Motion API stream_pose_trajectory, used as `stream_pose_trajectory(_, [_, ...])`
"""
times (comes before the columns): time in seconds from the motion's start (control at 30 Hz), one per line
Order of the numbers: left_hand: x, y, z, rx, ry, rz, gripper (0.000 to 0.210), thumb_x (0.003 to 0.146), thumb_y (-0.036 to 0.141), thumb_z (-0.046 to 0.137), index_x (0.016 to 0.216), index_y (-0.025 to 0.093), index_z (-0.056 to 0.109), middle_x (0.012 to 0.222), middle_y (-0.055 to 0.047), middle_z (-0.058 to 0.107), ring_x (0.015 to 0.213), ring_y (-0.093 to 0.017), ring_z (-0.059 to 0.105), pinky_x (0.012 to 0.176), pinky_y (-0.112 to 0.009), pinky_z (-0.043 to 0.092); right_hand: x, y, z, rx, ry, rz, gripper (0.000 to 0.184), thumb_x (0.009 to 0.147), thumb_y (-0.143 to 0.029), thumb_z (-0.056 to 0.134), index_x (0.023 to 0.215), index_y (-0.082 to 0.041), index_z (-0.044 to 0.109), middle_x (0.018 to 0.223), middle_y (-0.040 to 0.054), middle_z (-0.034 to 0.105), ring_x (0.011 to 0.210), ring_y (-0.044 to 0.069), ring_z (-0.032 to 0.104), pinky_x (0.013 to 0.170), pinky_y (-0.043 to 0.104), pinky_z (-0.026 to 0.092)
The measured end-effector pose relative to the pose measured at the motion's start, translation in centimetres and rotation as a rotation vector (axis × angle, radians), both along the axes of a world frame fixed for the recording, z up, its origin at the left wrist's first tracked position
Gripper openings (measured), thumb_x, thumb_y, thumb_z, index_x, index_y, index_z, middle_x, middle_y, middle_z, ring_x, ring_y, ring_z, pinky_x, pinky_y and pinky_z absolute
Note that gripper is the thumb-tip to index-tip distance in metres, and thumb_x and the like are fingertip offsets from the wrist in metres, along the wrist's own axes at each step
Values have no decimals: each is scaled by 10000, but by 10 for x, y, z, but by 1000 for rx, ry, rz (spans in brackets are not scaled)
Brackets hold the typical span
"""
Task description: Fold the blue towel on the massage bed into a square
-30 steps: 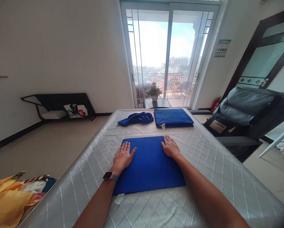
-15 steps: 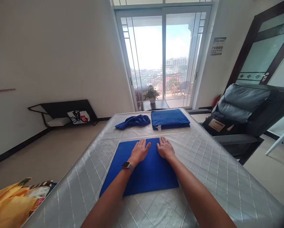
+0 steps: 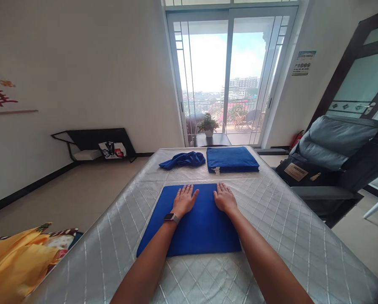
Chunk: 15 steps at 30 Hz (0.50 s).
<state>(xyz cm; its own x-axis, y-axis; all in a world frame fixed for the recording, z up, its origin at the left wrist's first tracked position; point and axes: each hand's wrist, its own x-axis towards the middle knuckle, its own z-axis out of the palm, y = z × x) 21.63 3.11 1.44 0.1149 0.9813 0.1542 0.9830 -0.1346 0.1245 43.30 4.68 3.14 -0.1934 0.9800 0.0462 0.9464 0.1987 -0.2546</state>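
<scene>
A blue cloth (image 3: 204,236), folded into a flat rectangle, lies on the silver quilted mattress (image 3: 280,219) in front of me. My left hand (image 3: 184,202) rests palm down on its far part, fingers stretched out, with a watch on the wrist. At the far right corner of the cloth, my right hand (image 3: 225,198) is laid flat, partly over the edge. Both hands are open and grip nothing. Beyond them sit a crumpled blue cloth (image 3: 185,159) and, to its right, a neat stack of folded blue cloths (image 3: 232,158) with a white tag.
To the right stands a grey recliner (image 3: 330,141) with a black bag (image 3: 298,171) on it. Yellow fabric (image 3: 21,257) is heaped at the lower left. A potted plant (image 3: 209,123) stands on a chair by the glass door, past the mattress's far edge.
The view has turned slightly left, so everything appears shifted to the right. My left hand has slid a little left across the cloth, while my right hand stays at the corner.
</scene>
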Motion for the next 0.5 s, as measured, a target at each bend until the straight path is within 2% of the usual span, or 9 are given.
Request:
stream_pose_trajectory(0.1, [-54,-8,2,-32,30,151,689,1028,533,160,1540,121,367,1612,-158,343,1506,-299,276,1222,-508,223,0,0,0,-12,-5,0,661,1012,-384,215,1578,-48,264,1662,99,207,1533,197,154,1230,352,94])
stream_pose_trajectory(0.2, [-84,-13,1,-41,44,229,693,1030,521,154,1553,103,327,1623,-169,310,1510,-298,265,1210,-495,247,0,2,-3,-9,-12,1,664,1011,-387,206,1581,-50,254,1665,97,199,1535,192,144,1229,357,92])
stream_pose_trajectory(0.37, [-86,-15,0,-16,15,272,761,1012,593,149,1547,87,339,1623,-174,309,1506,-300,276,1212,-474,247,-1,3,-5,-5,-27,-2,659,1015,-389,199,1580,-55,260,1661,99,216,1533,186,149,1225,352,100])
stream_pose_trajectory(0.5, [-81,-17,4,-18,-12,284,777,1007,607,150,1548,80,333,1628,-164,303,1509,-284,271,1226,-452,216,-4,-3,3,52,-56,-14,637,1010,-347,228,1562,-37,301,1644,128,264,1524,219,193,1226,384,98])
